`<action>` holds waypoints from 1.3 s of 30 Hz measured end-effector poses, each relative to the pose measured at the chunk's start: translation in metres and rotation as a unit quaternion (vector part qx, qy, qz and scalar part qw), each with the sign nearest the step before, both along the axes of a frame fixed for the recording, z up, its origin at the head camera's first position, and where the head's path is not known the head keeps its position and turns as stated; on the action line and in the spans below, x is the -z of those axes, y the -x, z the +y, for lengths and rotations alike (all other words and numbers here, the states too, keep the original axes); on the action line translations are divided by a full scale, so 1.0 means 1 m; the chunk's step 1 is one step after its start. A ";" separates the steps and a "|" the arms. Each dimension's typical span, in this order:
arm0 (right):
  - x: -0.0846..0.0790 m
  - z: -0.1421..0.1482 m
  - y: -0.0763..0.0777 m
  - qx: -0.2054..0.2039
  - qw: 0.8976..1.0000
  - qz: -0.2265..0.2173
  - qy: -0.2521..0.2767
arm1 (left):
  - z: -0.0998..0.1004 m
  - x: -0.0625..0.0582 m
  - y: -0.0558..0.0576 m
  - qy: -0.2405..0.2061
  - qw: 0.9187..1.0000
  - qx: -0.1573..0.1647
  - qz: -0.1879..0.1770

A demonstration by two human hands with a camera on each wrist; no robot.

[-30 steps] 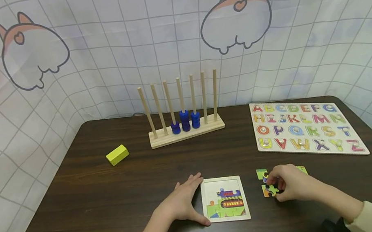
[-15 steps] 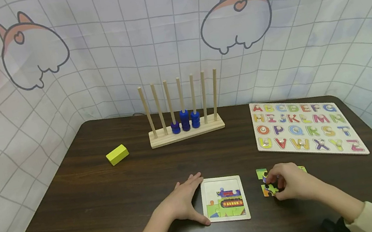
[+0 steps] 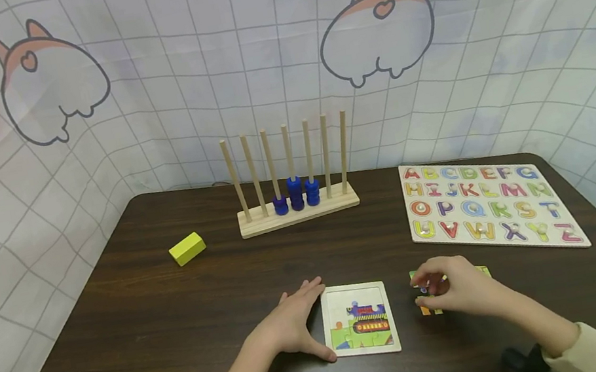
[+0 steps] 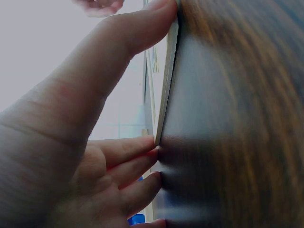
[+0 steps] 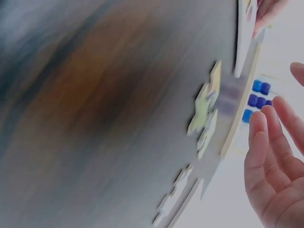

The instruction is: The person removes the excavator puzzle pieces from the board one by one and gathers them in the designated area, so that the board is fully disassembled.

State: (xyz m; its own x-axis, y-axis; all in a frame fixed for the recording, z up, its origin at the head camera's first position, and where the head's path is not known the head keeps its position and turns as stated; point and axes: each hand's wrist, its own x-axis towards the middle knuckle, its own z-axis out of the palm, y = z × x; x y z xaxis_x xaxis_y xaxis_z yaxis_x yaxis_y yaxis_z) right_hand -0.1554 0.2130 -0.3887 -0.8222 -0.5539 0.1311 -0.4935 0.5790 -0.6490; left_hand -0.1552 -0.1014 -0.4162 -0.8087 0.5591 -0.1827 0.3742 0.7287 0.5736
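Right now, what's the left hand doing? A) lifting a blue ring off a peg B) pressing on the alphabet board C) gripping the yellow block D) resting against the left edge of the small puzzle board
D: the left hand lies flat on the table, fingers and thumb against the left edge of the small puzzle board.

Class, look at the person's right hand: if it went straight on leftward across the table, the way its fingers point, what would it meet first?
Probably the puzzle tray. The right hand hovers over loose puzzle pieces, fingers pointing left; depth is unclear, so it might pass above.
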 end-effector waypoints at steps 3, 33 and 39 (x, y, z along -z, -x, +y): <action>0.000 -0.007 0.001 0.001 1.000 -0.010 0.006 | 0.000 0.000 0.000 -0.001 1.000 0.000 0.000; 0.006 -0.081 0.009 -0.063 0.994 -0.082 -0.047 | 0.001 0.000 -0.001 0.009 1.000 -0.003 -0.003; 0.008 -0.086 0.011 -0.052 0.992 -0.088 -0.070 | 0.001 -0.001 0.000 0.006 1.000 -0.002 -0.007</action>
